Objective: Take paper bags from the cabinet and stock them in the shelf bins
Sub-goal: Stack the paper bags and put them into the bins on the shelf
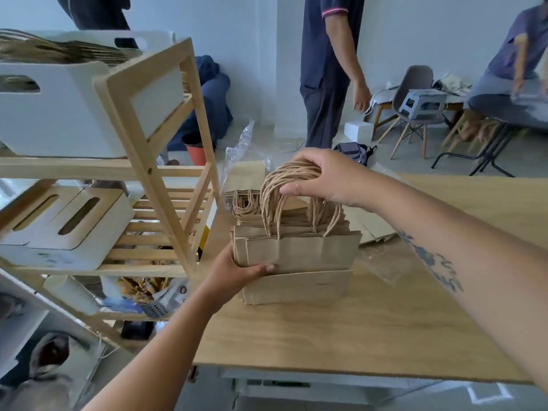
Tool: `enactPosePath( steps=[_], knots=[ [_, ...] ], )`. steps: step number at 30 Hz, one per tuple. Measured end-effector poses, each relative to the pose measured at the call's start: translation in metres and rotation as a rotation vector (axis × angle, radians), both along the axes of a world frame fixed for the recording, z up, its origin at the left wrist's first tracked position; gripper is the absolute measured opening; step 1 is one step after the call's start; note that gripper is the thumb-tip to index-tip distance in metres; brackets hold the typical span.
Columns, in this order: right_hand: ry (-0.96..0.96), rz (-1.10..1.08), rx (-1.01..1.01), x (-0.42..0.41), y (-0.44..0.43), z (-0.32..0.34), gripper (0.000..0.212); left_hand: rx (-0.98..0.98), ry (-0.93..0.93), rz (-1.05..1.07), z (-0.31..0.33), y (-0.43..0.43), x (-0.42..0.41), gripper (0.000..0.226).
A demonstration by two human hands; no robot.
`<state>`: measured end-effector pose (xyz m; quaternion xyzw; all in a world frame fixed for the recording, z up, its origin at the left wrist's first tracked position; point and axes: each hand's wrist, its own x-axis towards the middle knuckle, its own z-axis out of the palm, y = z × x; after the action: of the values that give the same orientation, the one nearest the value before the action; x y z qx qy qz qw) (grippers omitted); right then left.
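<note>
Your left hand pinches the paper bags at their left edge, thumb across the front. Above them, your right hand curls round the bunched handles. Slacken either grip and the stack, upright on the table, may fan apart.

Office-like workroom, wooden table, shelf rack, chair

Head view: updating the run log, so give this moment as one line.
left hand: grips bag stack side | right hand: grips twine handles | bag stack: on table | top bin: holds bags
</note>
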<state>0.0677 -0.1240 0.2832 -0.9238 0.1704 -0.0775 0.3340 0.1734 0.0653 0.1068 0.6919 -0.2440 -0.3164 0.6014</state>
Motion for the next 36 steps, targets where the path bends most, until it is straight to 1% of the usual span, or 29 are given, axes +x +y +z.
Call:
enactPosePath(
  steps=[2,4,5,6,8,9,10,12,14,15,16,17,18,19,21,23,26,28,29,33,34,36],
  knots=[
    [-0.033,-0.06,0.026,-0.006,-0.008,-0.006,0.069,0.011,0.006,-0.018,-0.004,-0.004,0.01,0.044],
    [-0.127,-0.176,0.137,-0.02,-0.018,-0.025,0.082,0.018,0.029,-0.034,-0.005,-0.008,0.016,0.04],
    [-0.178,-0.247,0.23,-0.028,-0.022,-0.039,0.089,0.018,0.043,-0.041,-0.007,-0.009,0.019,0.039],
    [-0.198,-0.311,0.33,-0.037,-0.026,-0.057,0.1,0.019,0.055,-0.042,-0.008,-0.01,0.021,0.038],
    [-0.142,-0.354,0.545,-0.049,-0.028,-0.097,0.127,0.02,0.095,-0.034,-0.009,-0.013,0.024,0.038],
    [-0.1,-0.334,0.655,-0.053,-0.028,-0.117,0.133,0.021,0.112,-0.037,-0.01,-0.014,0.025,0.038],
    [-0.064,-0.297,0.737,-0.055,-0.025,-0.132,0.13,0.025,0.123,-0.042,-0.011,-0.015,0.026,0.037],
    [-0.028,-0.251,0.81,-0.053,-0.018,-0.157,0.114,0.028,0.135,-0.04,-0.011,-0.014,0.028,0.038],
    [-0.006,-0.285,0.786,-0.044,-0.009,-0.172,0.104,0.019,0.137,-0.015,-0.01,-0.012,0.03,0.052],
    [-0.01,-0.324,0.766,-0.038,-0.003,-0.178,0.094,0.016,0.146,0.013,-0.008,-0.01,0.031,0.061],
    [-0.034,-0.369,0.765,-0.033,0.002,-0.184,0.079,0.016,0.147,0.049,-0.004,-0.009,0.031,0.068],
    [-0.075,-0.399,0.785,-0.029,0.008,-0.189,0.065,0.022,0.121,0.085,0.0,-0.008,0.032,0.069],
    [-0.114,-0.42,0.823,-0.026,0.014,-0.194,0.057,0.045,0.076,0.125,0.004,-0.008,0.032,0.068],
    [-0.133,-0.449,0.854,-0.024,0.021,-0.2,0.052,0.093,0.019,0.173,0.005,-0.007,0.032,0.067],
    [-0.128,-0.489,0.892,-0.025,0.034,-0.208,0.046,0.241,-0.096,0.249,0.002,-0.003,0.03,0.08],
    [-0.055,-0.504,0.823,-0.03,0.048,-0.221,0.047,0.401,-0.175,0.257,-0.013,0.004,0.026,0.088],
    [0.064,-0.526,0.52,-0.042,0.067,-0.247,0.071,0.582,-0.244,0.254,-0.032,0.016,0.015,0.098],
    [0.114,-0.518,0.351,-0.044,0.078,-0.254,0.083,0.602,-0.243,0.269,-0.036,0.024,0.013,0.104],
    [0.138,-0.51,0.3,-0.042,0.083,-0.254,0.089,0.617,-0.25,0.275,-0.035,0.027,0.016,0.105],
    [0.15,-0.379,0.145,-0.03,0.095,-0.255,0.107,0.708,-0.288,0.264,-0.023,0.029,0.031,0.096],
    [0.151,-0.357,0.083,-0.028,0.095,-0.26,0.11,0.708,-0.29,0.246,-0.021,0.029,0.032,0.092],
    [0.167,-0.34,-0.026,-0.027,0.092,-0.269,0.108,0.664,-0.26,0.165,-0.02,0.032,0.028,0.087]
  ],
)
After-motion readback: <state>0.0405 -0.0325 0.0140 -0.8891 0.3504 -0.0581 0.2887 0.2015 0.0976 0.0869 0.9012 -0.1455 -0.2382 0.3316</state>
